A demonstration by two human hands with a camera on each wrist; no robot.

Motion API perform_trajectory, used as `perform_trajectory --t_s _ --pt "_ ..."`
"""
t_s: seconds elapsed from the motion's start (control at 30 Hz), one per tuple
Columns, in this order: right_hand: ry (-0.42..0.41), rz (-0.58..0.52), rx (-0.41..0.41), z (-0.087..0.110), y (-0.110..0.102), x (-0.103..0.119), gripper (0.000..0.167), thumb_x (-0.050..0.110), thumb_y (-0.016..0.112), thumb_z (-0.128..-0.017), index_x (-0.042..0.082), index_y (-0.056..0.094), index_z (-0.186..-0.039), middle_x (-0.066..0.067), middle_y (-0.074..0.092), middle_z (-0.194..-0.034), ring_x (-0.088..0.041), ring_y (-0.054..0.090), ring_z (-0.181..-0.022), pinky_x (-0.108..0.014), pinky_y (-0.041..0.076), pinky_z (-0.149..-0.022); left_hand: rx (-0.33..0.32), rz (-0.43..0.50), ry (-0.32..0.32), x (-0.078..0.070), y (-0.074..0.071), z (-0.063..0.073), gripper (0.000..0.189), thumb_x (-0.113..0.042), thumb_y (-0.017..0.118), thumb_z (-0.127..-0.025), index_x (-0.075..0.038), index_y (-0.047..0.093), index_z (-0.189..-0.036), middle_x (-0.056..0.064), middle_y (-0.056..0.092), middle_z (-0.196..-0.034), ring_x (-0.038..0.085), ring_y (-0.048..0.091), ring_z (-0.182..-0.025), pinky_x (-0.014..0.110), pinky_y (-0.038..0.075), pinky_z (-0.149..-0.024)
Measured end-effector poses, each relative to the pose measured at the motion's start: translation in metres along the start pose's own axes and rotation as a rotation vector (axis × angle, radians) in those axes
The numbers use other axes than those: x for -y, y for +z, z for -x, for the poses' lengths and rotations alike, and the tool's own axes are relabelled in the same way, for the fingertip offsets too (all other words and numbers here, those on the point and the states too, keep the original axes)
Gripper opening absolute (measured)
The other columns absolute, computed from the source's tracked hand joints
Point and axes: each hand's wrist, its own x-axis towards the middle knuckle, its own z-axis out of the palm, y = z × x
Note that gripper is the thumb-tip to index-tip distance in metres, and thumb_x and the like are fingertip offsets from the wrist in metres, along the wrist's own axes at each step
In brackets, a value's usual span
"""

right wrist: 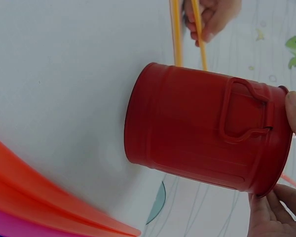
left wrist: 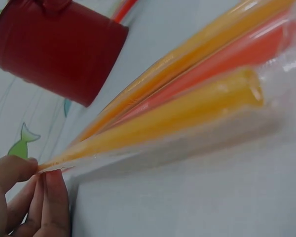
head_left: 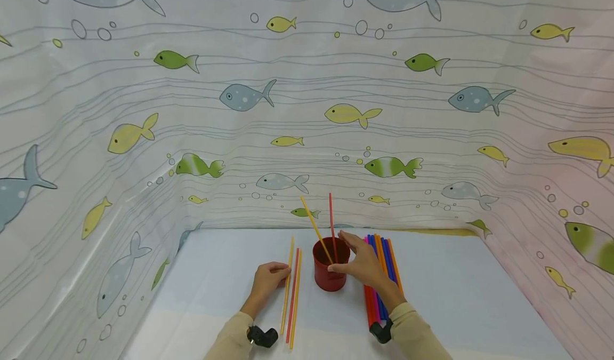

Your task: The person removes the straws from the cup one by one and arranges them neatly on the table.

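Note:
My left hand pinches a thin yellow straw between thumb and fingers; the left wrist view shows clear film around it. Beside it on the table lie a red straw and a second yellow straw. With thumb and fingers spread across the top, my right hand holds the rim of a small red bucket. The bucket stands upright on the table and has a wire handle on its side. Inside lean one yellow straw and one red straw, their upper parts sticking out.
Right of the bucket, partly under my right forearm, lies a row of thicker tubes in red, pink, blue and orange. A white cloth covers the table. Fish-patterned sheeting rises behind it and along both sides.

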Motion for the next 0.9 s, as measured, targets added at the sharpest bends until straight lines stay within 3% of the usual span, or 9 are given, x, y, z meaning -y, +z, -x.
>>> perform_trajectory --t_s 0.2,0.47,0.9 --pt "-0.006 -0.009 0.001 -0.0003 -0.0005 -0.0013 0.103 0.045 0.091 -0.061 0.015 0.044 -0.147 0.0 0.051 -0.142 -0.023 0.045 -0.133 -0.05 0.044 -0.103 0.003 -0.049 0.036 0.0004 0.0015 -0.0017 0.021 -0.008 0.073 -0.087 0.008 0.069 -0.1 0.013 0.071 -0.084 0.022 0.07 -0.074 0.031 0.061 -0.063" --pt "-0.005 -0.017 0.002 0.0007 -0.0001 -0.0013 0.101 0.042 0.092 -0.062 0.014 0.045 -0.147 -0.001 0.052 -0.141 -0.024 0.045 -0.133 -0.05 0.044 -0.103 0.003 -0.175 0.061 -0.0012 0.0016 -0.0028 0.018 -0.008 0.075 -0.085 0.006 0.07 -0.094 0.007 0.069 -0.077 0.016 0.067 -0.065 0.027 0.06 -0.058" --pt "-0.018 -0.014 -0.001 0.0006 -0.0001 -0.0014 0.102 0.045 0.091 -0.061 0.014 0.045 -0.147 -0.001 0.052 -0.141 -0.023 0.046 -0.133 -0.05 0.044 -0.103 0.012 -0.273 0.087 -0.0065 0.0023 0.0005 0.015 -0.009 0.075 -0.085 0.004 0.071 -0.091 0.005 0.07 -0.076 0.013 0.066 -0.063 0.026 0.059 -0.056"
